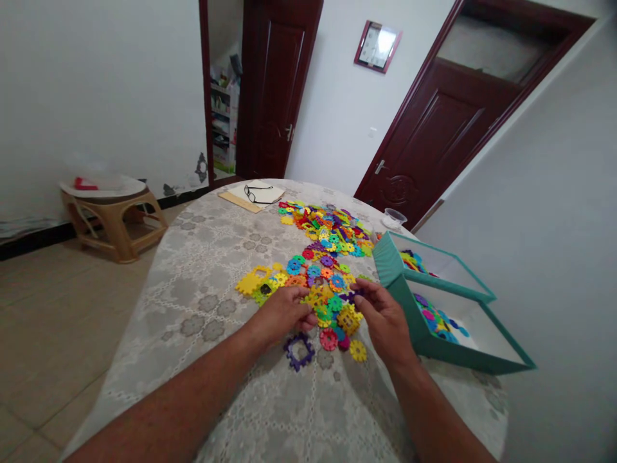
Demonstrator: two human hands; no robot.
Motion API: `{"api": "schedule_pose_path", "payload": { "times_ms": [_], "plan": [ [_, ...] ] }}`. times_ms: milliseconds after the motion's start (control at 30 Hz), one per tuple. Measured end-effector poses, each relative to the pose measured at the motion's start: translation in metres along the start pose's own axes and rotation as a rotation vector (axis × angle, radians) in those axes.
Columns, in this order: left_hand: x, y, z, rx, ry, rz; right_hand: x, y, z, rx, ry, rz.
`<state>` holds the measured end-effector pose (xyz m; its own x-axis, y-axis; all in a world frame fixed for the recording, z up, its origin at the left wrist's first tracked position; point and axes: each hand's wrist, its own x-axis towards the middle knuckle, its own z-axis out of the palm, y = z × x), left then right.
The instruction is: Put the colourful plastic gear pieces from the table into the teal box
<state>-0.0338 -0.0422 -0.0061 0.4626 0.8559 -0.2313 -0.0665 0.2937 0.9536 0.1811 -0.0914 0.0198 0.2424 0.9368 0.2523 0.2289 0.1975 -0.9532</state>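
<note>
A loose heap of colourful plastic gear-shaped building pieces lies on the table in front of me. My left hand rests at the heap's near left edge, fingers loosely bent and apart, with nothing visible between them. On the right side of the heap, my right hand pinches a purple building piece between thumb and index finger. A purple square frame piece lies apart, just below my left hand. Near it are a red gear piece and a yellow gear piece.
A second heap of pieces spreads farther back. At the right stands a teal two-part box with more pieces inside. Glasses lie on paper at the far edge, and a clear plastic bowl stands far right. A stool is on the floor.
</note>
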Motion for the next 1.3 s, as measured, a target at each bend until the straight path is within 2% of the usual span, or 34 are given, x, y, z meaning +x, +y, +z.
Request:
{"api": "schedule_pose_path", "payload": {
  "times_ms": [100, 200, 300, 400, 500, 600, 733, 800, 867, 967, 1033, 1100, 1167, 1233, 1300],
  "plan": [
    [-0.002, -0.002, 0.004, -0.016, -0.085, -0.022, -0.003, -0.008, 0.003, -0.147, -0.101, -0.135],
    [-0.004, -0.004, 0.007, -0.024, -0.178, 0.012, -0.005, -0.008, 0.016, -0.340, -0.219, -0.267],
    [-0.004, -0.004, 0.007, -0.007, -0.209, 0.053, -0.003, -0.002, 0.028, -0.373, -0.223, -0.311],
    [-0.007, 0.000, 0.006, -0.029, -0.199, 0.057, 0.000, 0.003, 0.031, -0.280, -0.233, -0.157],
    [-0.014, 0.006, 0.007, 0.031, -0.167, 0.090, 0.003, 0.005, 0.025, -0.129, -0.399, 0.115],
    [-0.021, 0.011, 0.008, 0.295, -0.157, 0.176, 0.002, 0.003, 0.017, 0.034, -0.490, 0.324],
    [-0.025, 0.012, 0.007, 0.670, -0.065, 0.365, 0.014, -0.011, 0.000, 0.172, -0.565, 0.474],
    [-0.025, 0.011, 0.003, 0.759, 0.020, 0.456, 0.037, -0.022, -0.016, 0.167, -0.585, 0.509],
    [-0.023, 0.009, -0.005, 0.825, 0.142, 0.558, 0.077, -0.031, -0.036, 0.109, -0.506, 0.452],
    [-0.016, 0.008, -0.025, 1.001, 0.373, 0.729, 0.160, -0.037, -0.073, 0.019, -0.243, 0.298],
    [-0.010, 0.008, -0.041, 1.132, 0.464, 0.788, 0.219, -0.036, -0.096, -0.077, -0.011, 0.211],
    [-0.004, 0.006, -0.056, 1.230, 0.515, 0.772, 0.270, -0.031, -0.114, -0.234, 0.189, 0.227],
    [0.002, -0.001, -0.069, 1.302, 0.525, 0.736, 0.307, -0.024, -0.127, -0.315, 0.283, 0.235],
    [0.005, -0.013, -0.080, 1.356, 0.533, 0.691, 0.329, -0.018, -0.134, -0.360, 0.322, 0.225],
    [0.006, -0.025, -0.088, 1.390, 0.542, 0.612, 0.339, -0.011, -0.138, -0.393, 0.339, 0.196]
  ]
}}
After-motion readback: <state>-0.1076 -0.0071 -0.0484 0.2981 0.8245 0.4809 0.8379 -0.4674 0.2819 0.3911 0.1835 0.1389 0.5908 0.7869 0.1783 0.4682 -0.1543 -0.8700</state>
